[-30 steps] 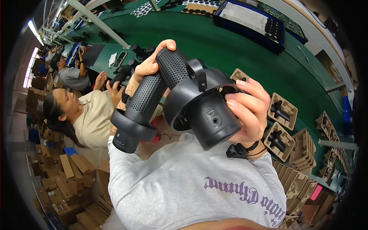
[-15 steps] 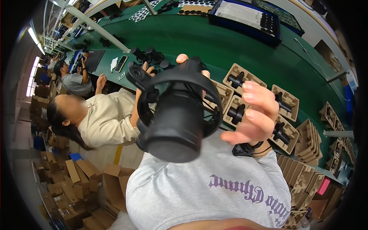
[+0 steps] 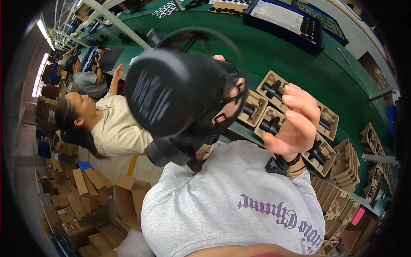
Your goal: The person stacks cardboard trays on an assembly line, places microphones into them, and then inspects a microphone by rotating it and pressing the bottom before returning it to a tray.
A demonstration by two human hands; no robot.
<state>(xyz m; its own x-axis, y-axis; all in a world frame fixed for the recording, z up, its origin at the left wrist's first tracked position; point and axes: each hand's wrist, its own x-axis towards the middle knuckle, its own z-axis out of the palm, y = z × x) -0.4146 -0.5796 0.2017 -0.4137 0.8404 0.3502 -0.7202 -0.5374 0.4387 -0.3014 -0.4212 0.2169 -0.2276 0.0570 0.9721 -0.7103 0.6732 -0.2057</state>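
Observation:
A black microphone (image 3: 160,92) in a ring-shaped shock mount (image 3: 241,55) is held up close in front of me, its round end tilted toward the view and smeared by motion. My left hand (image 3: 232,95) grips it from behind; only some of its fingers show past the mount. To the right, my right hand (image 3: 295,121) is raised with its fingers loosely bent and apart, and nothing in it. Beyond that hand, brown moulded pulp trays (image 3: 262,112) holding black cylindrical parts (image 3: 270,125) lie on the green bench.
A co-worker in a beige top (image 3: 117,128) stands at left by the bench (image 3: 274,60). Stacked pulp trays (image 3: 346,165) are at right. Far back lies a blue bin (image 3: 280,32) with black discs. Cardboard boxes (image 3: 128,199) pile up on the lower left floor.
The microphone has swung up and to the left, turning its round end toward the view. My right hand has shifted slightly to the right, still empty.

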